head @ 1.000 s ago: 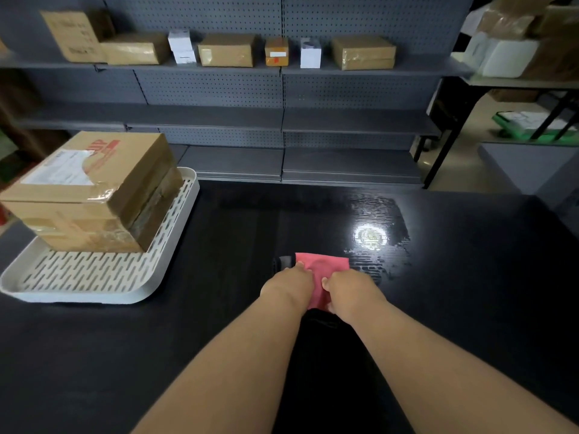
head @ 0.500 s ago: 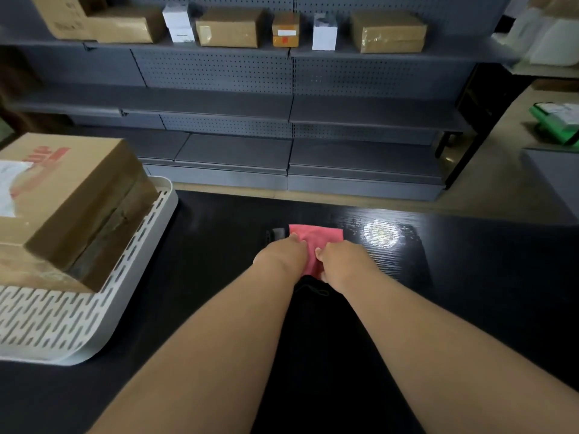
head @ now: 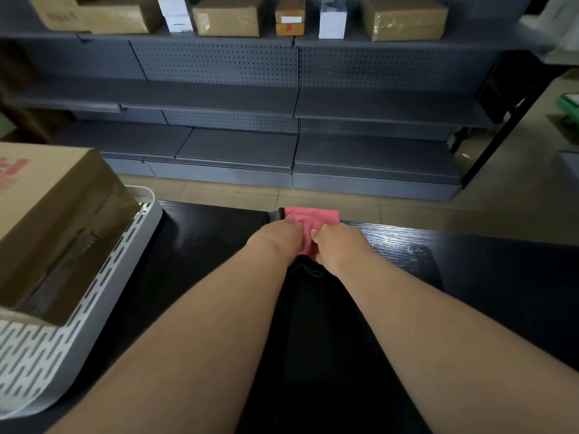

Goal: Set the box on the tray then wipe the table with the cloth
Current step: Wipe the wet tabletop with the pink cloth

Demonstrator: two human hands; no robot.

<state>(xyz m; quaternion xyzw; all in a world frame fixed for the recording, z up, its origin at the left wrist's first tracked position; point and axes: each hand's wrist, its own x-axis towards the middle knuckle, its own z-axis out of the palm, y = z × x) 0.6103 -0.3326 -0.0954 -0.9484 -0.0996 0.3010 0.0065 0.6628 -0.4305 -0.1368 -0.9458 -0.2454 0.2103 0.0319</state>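
Observation:
A brown cardboard box [head: 56, 220] with red print sits on the white slotted tray [head: 47, 355] at the left of the black table [head: 501, 277]. A pink cloth [head: 308, 220] lies flat at the table's far edge. My left hand [head: 277, 238] and my right hand [head: 340, 245] press side by side on the cloth, fingers curled over it. Most of the cloth is hidden under my hands. A small dark object pokes out at the cloth's left edge.
Grey shelving [head: 282, 98] stands beyond the table, with several cardboard and white boxes [head: 228, 15] on its top shelf. A tiled floor strip lies between table and shelves. A green item [head: 568, 104] sits at the far right.
Both hands have pushed the pink cloth forward across the table to its far edge. The view has moved forward with them, so the box and tray now sit closer at the left.

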